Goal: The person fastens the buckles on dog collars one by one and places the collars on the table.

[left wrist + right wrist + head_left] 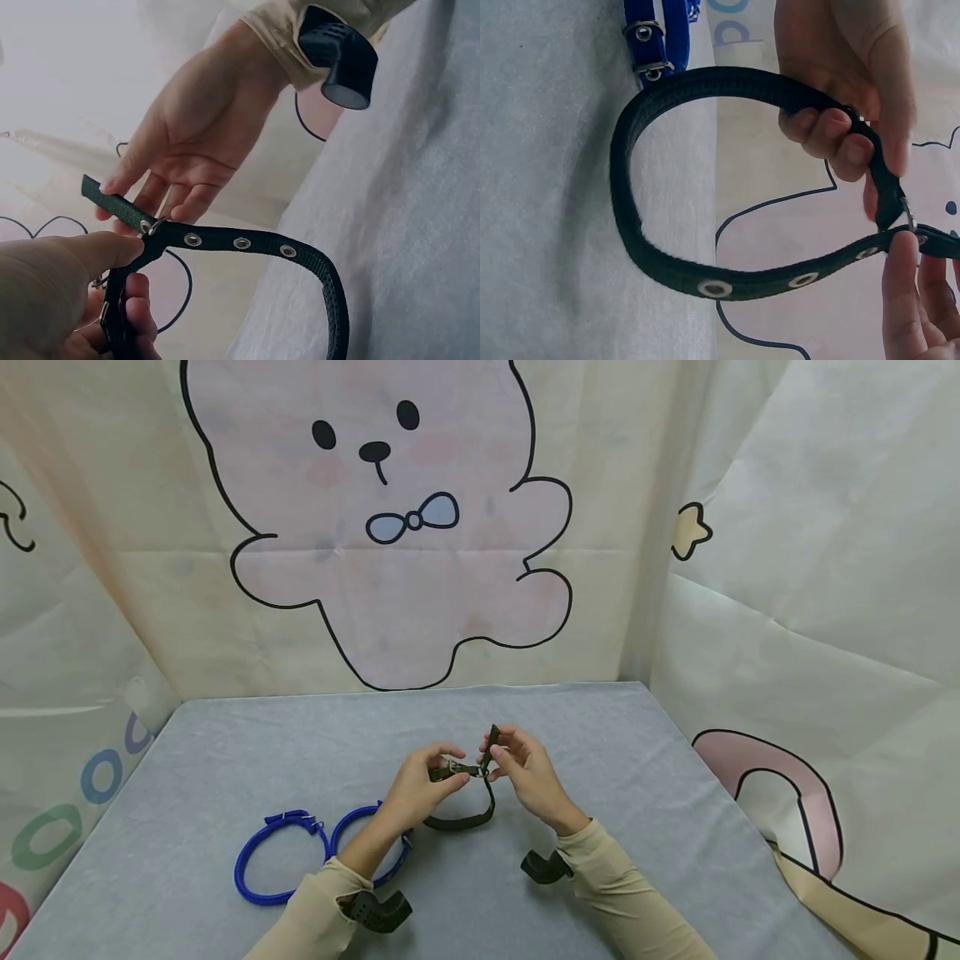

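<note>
A dark green pet collar (459, 823) with metal eyelets hangs in a loop between both hands, above the table. My left hand (418, 787) grips its buckle end, thumb on one side and curled fingers on the other. Through the metal buckle (909, 214) passes the eyeleted strap (217, 238), its free tip sticking out beyond. My right hand (531, 774) pinches that tip between thumb and fingers, close beside the buckle. In the head view, two blue collars (243, 864) lie to the left, one partly hidden behind the left forearm.
A grey cloth covers the table (247, 752). Printed curtains (600, 610) stand at its back and sides. Black camera mounts (378, 913) are worn on both wrists, and the left one is near the right-hand blue collar.
</note>
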`<state>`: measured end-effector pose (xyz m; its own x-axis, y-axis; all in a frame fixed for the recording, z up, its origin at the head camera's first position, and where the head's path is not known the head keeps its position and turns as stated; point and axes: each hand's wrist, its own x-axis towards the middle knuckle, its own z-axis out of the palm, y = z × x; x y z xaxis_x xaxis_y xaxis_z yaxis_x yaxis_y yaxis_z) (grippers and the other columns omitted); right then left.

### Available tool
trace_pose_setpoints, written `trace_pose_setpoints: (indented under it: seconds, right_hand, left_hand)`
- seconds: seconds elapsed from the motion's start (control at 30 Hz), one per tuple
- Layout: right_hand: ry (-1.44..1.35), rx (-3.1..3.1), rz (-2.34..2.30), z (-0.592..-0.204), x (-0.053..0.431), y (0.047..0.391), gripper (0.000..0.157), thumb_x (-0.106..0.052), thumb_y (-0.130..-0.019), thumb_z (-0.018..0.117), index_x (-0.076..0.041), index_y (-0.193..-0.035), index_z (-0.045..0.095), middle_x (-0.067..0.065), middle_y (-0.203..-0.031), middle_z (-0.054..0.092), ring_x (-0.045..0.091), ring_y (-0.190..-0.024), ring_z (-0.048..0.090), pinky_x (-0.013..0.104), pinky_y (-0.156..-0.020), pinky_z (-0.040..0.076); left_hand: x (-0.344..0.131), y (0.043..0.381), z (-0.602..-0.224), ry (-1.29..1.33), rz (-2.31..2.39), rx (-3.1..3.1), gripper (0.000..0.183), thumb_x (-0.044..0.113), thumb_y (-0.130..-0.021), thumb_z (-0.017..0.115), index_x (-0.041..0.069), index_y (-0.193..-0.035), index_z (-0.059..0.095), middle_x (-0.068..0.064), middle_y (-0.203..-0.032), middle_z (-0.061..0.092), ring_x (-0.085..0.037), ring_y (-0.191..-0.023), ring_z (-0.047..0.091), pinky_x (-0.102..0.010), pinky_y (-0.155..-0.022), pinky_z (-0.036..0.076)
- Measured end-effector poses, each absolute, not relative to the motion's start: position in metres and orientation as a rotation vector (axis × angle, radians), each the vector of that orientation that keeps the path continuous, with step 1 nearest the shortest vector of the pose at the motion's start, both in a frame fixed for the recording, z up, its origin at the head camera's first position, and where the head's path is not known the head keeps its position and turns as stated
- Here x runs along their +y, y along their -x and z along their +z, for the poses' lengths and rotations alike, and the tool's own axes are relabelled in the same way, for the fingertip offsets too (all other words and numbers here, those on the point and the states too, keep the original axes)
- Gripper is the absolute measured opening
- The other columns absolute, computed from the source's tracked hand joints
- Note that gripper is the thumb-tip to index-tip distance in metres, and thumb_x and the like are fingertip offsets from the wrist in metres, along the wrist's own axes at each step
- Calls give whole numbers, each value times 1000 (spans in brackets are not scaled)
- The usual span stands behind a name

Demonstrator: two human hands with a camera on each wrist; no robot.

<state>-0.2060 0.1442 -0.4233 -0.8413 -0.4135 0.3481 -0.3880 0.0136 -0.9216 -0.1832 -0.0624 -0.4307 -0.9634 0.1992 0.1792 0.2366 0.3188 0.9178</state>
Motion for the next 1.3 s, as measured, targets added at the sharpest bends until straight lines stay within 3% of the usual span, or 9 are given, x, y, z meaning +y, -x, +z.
trace_pose_setpoints:
  seconds: [0.17,0.4,0.53,0.77,0.93,1.07,1.3]
  right_hand:
    - [820,2179,-2082,-424,144,208,26,-14,-107,51,1,-128,46,0,-107,64,13,-95,68,29,-70,60]
    - [759,2101,-2194,-424,144,209,22,-11,-106,52,1,-118,37,6,-106,66,14,-90,71,27,-68,59]
    - [793,2134,-2188,-425,144,211,23,-9,-105,53,7,-115,40,10,-106,64,14,-89,71,26,-67,58]
    - [892,2207,-2146,-428,144,211,21,-6,-105,53,9,-117,46,2,-101,64,10,-86,69,26,-67,58]
    - [928,2252,-2108,-428,144,211,22,-5,-104,54,11,-118,53,20,-98,62,9,-85,68,27,-66,58]
    - [959,2277,-2080,-427,143,210,20,-3,-103,55,11,-116,58,33,-97,60,9,-85,66,29,-67,60]
    - [974,2318,-1997,-426,142,206,17,-1,-101,57,10,-111,65,28,-101,63,9,-86,66,33,-69,61]
  left_hand:
    - [-66,185,-429,418,-1908,-2458,35,11,-90,75,2,-123,64,-13,-87,73,-10,-67,54,-24,-63,43]
    - [-68,183,-426,351,-1993,-2443,29,13,-93,72,4,-120,67,-12,-97,77,-10,-78,61,-26,-71,46]
    - [-68,182,-425,335,-2003,-2427,24,11,-93,72,4,-116,70,-13,-98,77,-12,-81,63,-27,-72,48]
    - [-69,183,-426,411,-1977,-2425,23,9,-94,71,-1,-115,71,-23,-102,75,-8,-77,61,-24,-68,46]
    - [-68,183,-425,419,-1961,-2421,24,8,-95,70,-2,-116,72,-22,-105,75,-8,-76,59,-22,-65,44]
    - [-67,182,-425,414,-1949,-2412,25,8,-95,70,-2,-117,72,-21,-111,74,-11,-86,66,-22,-72,50]
    - [-66,183,-426,387,-1958,-2387,23,9,-93,73,-2,-112,74,-20,-112,74,-14,-89,68,-21,-74,51]
